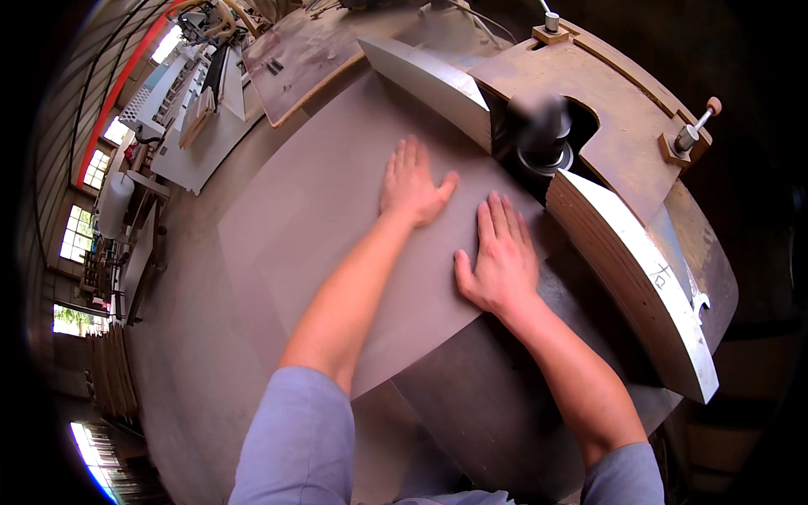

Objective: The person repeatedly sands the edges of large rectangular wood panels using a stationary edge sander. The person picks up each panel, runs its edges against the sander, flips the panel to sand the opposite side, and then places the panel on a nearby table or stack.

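Note:
A large flat brown-grey panel (311,202) lies on the dark metal table (480,404) of a spindle moulder. My left hand (412,185) rests flat on the panel, fingers stretched away from me and thumb apart. To its right and nearer me, my right hand (503,259) also lies palm down close to the panel's right edge, its thumb spread. Neither hand grips anything. Beyond my right hand stands the blurred black spindle (543,139), in a gap between a far fence board (433,84) and a near fence board (635,282). The panel's far right edge runs along the fence.
Behind the fence is a brown wooden cover (547,80) with a clamp (688,136) at its right corner. A dusty board surface (295,67) lies at the far left. Farther left are another machine (181,97), a white roll (116,202) and stacked timber (111,370).

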{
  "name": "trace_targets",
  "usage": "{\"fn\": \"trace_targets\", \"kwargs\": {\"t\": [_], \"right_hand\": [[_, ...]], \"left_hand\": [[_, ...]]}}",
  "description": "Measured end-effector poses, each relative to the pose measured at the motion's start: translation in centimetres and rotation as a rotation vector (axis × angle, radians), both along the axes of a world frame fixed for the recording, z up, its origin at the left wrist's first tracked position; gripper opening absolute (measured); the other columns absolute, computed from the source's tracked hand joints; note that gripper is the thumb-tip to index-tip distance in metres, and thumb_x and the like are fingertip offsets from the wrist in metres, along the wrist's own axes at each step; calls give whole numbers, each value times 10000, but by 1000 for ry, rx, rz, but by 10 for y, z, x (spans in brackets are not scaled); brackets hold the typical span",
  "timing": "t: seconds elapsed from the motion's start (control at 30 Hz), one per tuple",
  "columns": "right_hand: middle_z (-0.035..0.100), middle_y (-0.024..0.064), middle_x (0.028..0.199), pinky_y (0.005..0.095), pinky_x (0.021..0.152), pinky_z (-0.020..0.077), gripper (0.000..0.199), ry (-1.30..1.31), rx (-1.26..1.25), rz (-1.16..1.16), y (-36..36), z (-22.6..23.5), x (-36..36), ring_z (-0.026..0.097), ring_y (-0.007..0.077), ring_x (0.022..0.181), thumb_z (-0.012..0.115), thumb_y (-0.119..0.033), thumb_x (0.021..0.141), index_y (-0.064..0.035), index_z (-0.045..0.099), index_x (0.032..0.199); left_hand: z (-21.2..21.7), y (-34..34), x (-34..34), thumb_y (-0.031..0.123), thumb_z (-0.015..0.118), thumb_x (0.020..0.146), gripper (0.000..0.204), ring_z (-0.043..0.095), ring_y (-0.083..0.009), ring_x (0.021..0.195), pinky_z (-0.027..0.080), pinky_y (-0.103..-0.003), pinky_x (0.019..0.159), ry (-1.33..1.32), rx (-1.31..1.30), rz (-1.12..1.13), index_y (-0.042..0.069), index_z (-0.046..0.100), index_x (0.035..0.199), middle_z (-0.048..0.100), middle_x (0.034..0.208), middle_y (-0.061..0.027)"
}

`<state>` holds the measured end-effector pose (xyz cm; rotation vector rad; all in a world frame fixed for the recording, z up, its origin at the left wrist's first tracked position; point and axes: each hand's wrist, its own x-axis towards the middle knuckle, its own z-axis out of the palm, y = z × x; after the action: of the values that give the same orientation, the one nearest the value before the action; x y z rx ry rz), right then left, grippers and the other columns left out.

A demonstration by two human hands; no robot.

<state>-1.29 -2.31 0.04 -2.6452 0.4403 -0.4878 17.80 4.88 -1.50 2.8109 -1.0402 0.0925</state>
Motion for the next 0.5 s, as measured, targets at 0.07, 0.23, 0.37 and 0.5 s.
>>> {"fn": "trace_targets", "kwargs": {"t": [0.07, 0.23, 0.37, 0.5], "right_hand": [[347, 264, 1431, 442, 1147, 207, 724, -7, -3, -1, 1, 0, 11, 285, 357, 1379, 588, -298, 762, 100, 377, 1329], [341, 262, 1436, 436, 1152, 195, 728, -30, 2, 0, 4, -6, 36, 280, 354, 1382, 585, -300, 768, 102, 370, 1335], [337, 260, 1439, 436, 1153, 191, 729, -34, 2, 4, 5, -6, 53, 268, 352, 1387, 586, -306, 772, 102, 369, 1336], [342, 261, 1434, 437, 1152, 194, 721, -51, -9, -5, 7, -10, 68, 265, 354, 1387, 588, -304, 772, 105, 376, 1326]], "left_hand": [[-1, 1, 11, 571, 429, 883, 848, 126, -281, 1446, 116, -372, 1175, -1, 2, 0, -38, 257, 1447, 148, 1556, -166], [-2, 4, 36, 577, 434, 881, 847, 139, -287, 1443, 127, -379, 1171, -19, -8, -9, -38, 276, 1441, 167, 1551, -172], [-6, 6, 56, 584, 431, 880, 850, 147, -290, 1441, 130, -380, 1171, -29, -39, -11, -40, 283, 1438, 175, 1548, -176], [-9, 6, 72, 593, 430, 878, 855, 154, -294, 1439, 137, -381, 1169, -44, -39, -15, -39, 288, 1436, 178, 1546, -180]]}}
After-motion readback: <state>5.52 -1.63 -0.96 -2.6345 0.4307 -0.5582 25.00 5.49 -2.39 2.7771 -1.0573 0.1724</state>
